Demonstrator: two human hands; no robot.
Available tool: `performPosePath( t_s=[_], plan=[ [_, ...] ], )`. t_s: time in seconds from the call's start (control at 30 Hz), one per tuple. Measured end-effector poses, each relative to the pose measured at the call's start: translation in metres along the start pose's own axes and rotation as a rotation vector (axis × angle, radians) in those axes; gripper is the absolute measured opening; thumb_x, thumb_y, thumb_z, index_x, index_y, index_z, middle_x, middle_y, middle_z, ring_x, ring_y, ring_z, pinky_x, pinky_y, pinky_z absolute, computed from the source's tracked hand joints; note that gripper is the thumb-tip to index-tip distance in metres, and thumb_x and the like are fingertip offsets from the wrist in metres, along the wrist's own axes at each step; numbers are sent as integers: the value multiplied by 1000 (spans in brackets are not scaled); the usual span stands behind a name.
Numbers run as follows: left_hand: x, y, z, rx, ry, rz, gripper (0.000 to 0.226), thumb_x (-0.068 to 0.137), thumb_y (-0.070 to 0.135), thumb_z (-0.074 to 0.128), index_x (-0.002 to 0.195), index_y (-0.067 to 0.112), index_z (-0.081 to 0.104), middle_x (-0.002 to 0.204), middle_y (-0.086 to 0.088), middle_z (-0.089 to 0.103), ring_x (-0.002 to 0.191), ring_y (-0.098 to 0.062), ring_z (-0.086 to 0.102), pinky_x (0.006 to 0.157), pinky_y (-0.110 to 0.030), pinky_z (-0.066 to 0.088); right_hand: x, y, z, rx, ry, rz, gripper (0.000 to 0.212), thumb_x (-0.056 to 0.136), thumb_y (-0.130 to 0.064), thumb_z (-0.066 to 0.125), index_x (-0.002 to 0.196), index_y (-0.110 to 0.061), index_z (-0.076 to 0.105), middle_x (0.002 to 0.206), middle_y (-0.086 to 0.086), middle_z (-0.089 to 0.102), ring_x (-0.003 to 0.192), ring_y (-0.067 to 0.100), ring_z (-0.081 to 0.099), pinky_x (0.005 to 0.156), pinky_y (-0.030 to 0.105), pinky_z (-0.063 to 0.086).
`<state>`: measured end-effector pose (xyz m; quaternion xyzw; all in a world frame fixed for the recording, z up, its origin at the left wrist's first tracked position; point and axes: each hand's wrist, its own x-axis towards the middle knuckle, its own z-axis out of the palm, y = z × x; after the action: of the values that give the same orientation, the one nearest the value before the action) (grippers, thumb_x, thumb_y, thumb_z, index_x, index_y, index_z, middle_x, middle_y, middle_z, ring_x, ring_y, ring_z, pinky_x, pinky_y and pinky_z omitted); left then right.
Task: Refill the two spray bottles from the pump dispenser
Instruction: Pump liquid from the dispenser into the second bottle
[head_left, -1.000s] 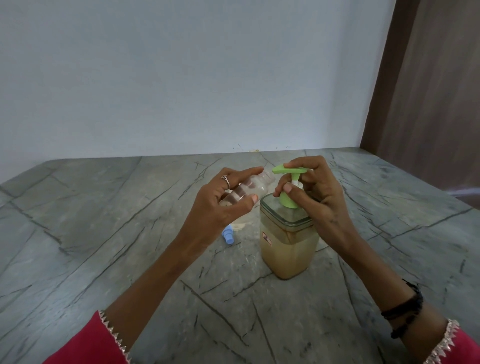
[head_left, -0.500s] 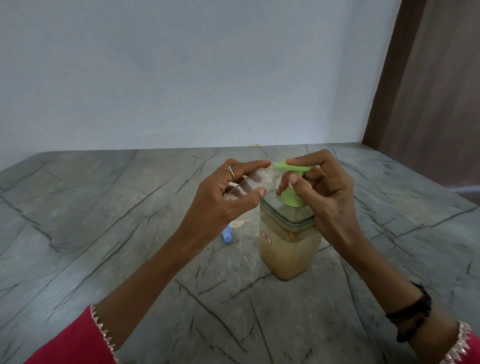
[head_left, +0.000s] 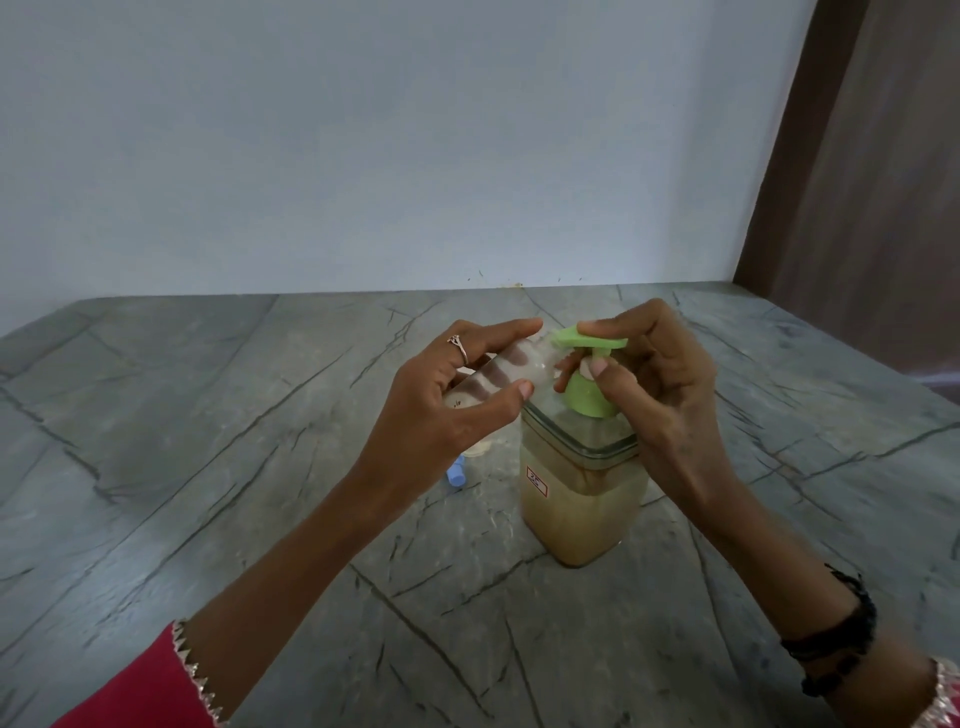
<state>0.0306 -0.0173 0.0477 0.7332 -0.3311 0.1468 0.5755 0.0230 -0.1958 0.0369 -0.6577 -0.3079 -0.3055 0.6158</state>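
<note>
Gripping a clear spray bottle (head_left: 511, 366) at the spout, left hand (head_left: 441, 410) — right hand's (head_left: 660, 384) fingers (head_left: 605, 328) curl onto the green pump head (head_left: 589, 340).

Bare counter (head_left: 218, 467) left and front; pump dispenser (head_left: 582, 499) and blue cap (head_left: 457, 475) mid-counter.

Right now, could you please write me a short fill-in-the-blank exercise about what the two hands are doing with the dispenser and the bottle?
1. The left hand holds a clear spray bottle with its mouth toward the ____ pump nozzle.
2. The right hand rests its index finger on top of the pump ____.
3. The pump dispenser holds a ____ liquid.
4. A small ____ cap lies on the table behind the left wrist.

Missing words: green; head; tan; blue
</note>
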Motion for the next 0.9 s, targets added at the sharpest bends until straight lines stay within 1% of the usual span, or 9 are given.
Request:
performPosePath(
  t_s=[0.07,0.17,0.23,0.33,0.5,0.63,0.73,0.8,0.9],
  plan=[
    [-1,1,0,-18,18,-22,40,73,34,60,113,32,60,101,6,66,90,-8,61,75,-17,51,1,1,-1,-87,-10,-45,17,85,-18,55,101,-20,55,100,-5,63,85,20,67,68,28,54],
    [0,2,1,-20,29,-34,38,73,36,60,110,34,60,107,10,67,94,-11,63,80,-27,54,1,5,-3,-237,-18,-138,22,86,-20,56,108,-18,54,110,0,52,100,23,59,72,34,56],
    [0,2,1,-8,35,-39,37,72,37,59,109,35,61,107,11,67,95,-11,63,82,-32,54,1,5,-4,-291,-8,-175,25,87,-19,56,112,-19,56,113,-3,49,105,13,56,76,26,54],
    [0,3,2,-8,44,-44,37,72,38,59,108,34,61,107,10,68,96,-12,64,81,-33,55,0,4,-4,-297,1,-213,23,88,-13,57,111,-16,58,111,-3,52,101,8,58,76,21,53],
    [0,5,3,-3,42,-32,35,72,37,59,107,34,62,105,8,68,94,-14,64,80,-33,56,2,4,-3,-275,41,-199,20,85,-13,60,104,-19,58,105,-5,61,85,17,67,67,30,57],
    [-1,4,3,29,33,-12,37,73,36,58,109,29,62,103,9,69,94,-10,64,78,-24,54,4,3,-3,-247,58,-195,20,82,-12,61,99,-21,60,99,-8,62,86,20,67,66,37,57],
    [-3,3,3,35,27,-14,38,73,36,58,110,28,62,108,8,67,97,-8,63,80,-22,53,5,4,-4,-250,62,-186,16,81,-12,62,95,-21,62,93,-7,61,85,20,67,65,38,56],
    [-3,2,3,30,25,-15,38,73,36,58,110,28,62,107,6,67,96,-9,63,78,-21,53,5,5,-3,-244,62,-186,16,81,-12,62,95,-20,62,92,-5,61,82,23,67,64,37,56],
    [-3,2,4,13,31,-22,38,73,37,57,110,29,62,106,5,68,96,-12,64,79,-24,55,3,7,-2,-246,58,-200,17,82,-10,61,96,-19,62,98,-5,61,85,19,67,69,29,55]
  ],
)
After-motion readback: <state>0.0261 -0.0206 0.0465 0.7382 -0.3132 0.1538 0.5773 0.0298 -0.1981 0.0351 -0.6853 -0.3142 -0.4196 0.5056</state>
